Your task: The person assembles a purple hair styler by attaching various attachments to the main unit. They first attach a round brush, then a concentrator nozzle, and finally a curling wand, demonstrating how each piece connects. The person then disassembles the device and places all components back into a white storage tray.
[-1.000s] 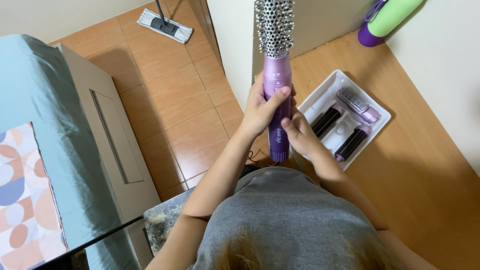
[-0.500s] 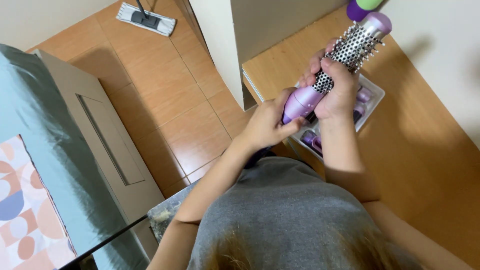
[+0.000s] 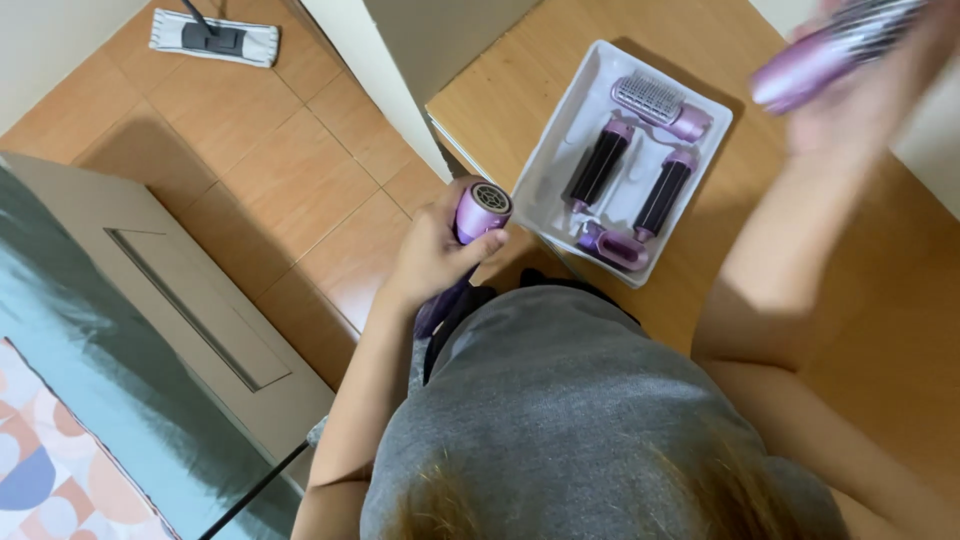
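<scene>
**Styler body and round-brush head apart, body at low centre, head at 1 o'clock**

Styler body (image 3: 478,212): purple handle, grilled open end facing up at you, sitting just left of centre frame. Your left hand (image 3: 432,258) is clenched round it, fingers wrapped on the barrel, thumb side up. Lower part of the handle runs down toward your lap, partly hidden by your grey shirt (image 3: 570,400).

Round-brush head (image 3: 835,50): up at 1 o'clock, far top-right corner, blurred. Your right hand (image 3: 860,95) is up there with it and looks closed round it, but blur hides the fingers, so grip detail can't be told. It's well apart from the body, no contact between the two pieces.

Progress, as I judge it: brush head is off the handle, that part's done. Handle socket is bare, nothing fitted yet. Detached head isn't set down anywhere yet.

White tray (image 3: 560,160) sits on the wooden surface (image 3: 880,300) at 12 to 1 o'clock from the handle, just beside your left hand. In it: two black roller heads (image 3: 598,165) side by side, a flat paddle-brush head (image 3: 660,102) at the far end, one short purple nozzle piece (image 3: 612,247) at the near end. One slot may be free, can't tell for sure.

Floor side: flat mop (image 3: 213,38) at 10 o'clock, bed (image 3: 90,400) at 8 o'clock.
</scene>
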